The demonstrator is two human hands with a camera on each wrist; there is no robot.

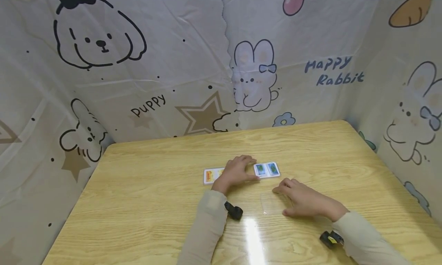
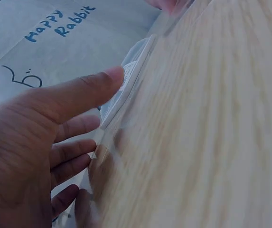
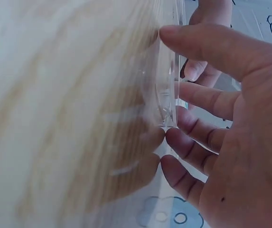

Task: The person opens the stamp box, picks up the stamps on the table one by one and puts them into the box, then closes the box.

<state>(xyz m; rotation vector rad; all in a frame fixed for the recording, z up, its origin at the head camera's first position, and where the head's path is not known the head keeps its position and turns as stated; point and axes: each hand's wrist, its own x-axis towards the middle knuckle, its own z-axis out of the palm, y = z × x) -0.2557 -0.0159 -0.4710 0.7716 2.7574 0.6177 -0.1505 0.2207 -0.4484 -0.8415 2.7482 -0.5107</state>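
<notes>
A flat, white-edged card piece (image 1: 266, 170) with two blue-and-green pictures lies on the table. My left hand (image 1: 238, 170) is at its left end, thumb over the near edge and fingertips by the far corner, with the fingers loosely bent and spread. In the left wrist view the thumb overlaps the white edge of the piece. Nearer to me, my right hand (image 1: 305, 199) holds a clear, shallow plastic box (image 1: 271, 204) at its right end. In the right wrist view, the box's clear wall (image 3: 166, 102) sits between thumb and fingers.
A second white-edged card piece (image 1: 208, 176) with orange and yellow pictures lies partly hidden beneath and behind my left hand. The wooden table (image 1: 145, 203) meets cartoon-printed cloth (image 1: 193, 69) at its back and sides. Black cameras are strapped at both wrists.
</notes>
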